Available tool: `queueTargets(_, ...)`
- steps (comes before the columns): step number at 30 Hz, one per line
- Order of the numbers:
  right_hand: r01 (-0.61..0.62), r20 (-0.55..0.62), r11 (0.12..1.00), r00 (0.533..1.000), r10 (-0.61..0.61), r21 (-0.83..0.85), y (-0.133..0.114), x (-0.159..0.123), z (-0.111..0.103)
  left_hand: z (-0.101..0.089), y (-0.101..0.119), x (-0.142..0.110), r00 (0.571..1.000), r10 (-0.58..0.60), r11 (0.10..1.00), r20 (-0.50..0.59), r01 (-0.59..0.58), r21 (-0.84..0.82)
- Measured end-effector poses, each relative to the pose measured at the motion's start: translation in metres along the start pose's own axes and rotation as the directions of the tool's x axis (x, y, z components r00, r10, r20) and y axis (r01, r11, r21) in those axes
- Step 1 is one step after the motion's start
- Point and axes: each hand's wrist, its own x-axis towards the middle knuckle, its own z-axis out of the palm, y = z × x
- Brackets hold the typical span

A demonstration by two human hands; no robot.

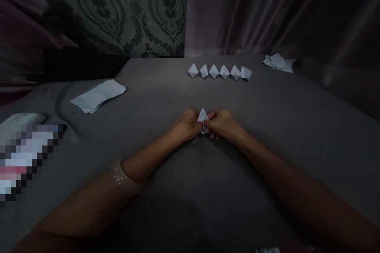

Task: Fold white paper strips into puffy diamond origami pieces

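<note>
Row of folded papers (220, 71) ahead, sheet stack (97, 95) left, bare cloth between

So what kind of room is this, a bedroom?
Probably a bedroom or living room at home: a soft grey fabric surface, purple curtains and patterned damask wallpaper. Both hands pinch a small white folded paper piece.

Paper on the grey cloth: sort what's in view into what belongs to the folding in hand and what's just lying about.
In the folding:
- folded paper piece, pinched between left hand and right hand
- row of six folded pieces
- flat sheet stack
- small paper pile

Lying about:
- white object at the left edge
- curtain
</note>
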Motion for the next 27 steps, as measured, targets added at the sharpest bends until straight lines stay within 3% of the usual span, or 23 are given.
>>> queueTargets(5, 0.04, 0.012, 0.999, 0.999, -0.04, 0.006, 0.0, 0.0, 0.0, -0.001, 0.003, 0.003, 0.998, 0.005, 1.0, 0.066, -0.003, -0.03)
queueTargets(9, 0.004, 0.0, 0.999, 1.0, -0.004, -0.033, -0.002, -0.001, -0.002, 0.002, -0.004, 0.003, 0.999, -0.046, 0.994, 0.025, 0.048, -0.096)
queueTargets(12, 0.119, -0.064, 0.985, 0.99, -0.128, -0.128, 0.002, 0.002, -0.004, 0.002, -0.006, 0.001, 0.998, -0.056, 0.99, 0.025, 0.059, -0.127)
queueTargets(15, 0.277, -0.121, 0.94, 0.945, -0.304, -0.198, 0.008, 0.005, -0.005, 0.0, -0.002, -0.002, 0.997, -0.075, 0.988, 0.025, 0.078, -0.131)
queueTargets(17, 0.318, -0.135, 0.925, 0.927, -0.35, -0.21, 0.01, 0.006, -0.006, -0.001, 0.001, -0.003, 0.996, -0.088, 0.986, 0.03, 0.092, -0.142)
queueTargets(27, 0.343, -0.138, 0.929, 0.922, -0.361, -0.139, 0.013, 0.01, -0.005, -0.001, -0.003, -0.002, 0.998, -0.05, 0.989, 0.045, 0.056, -0.14)
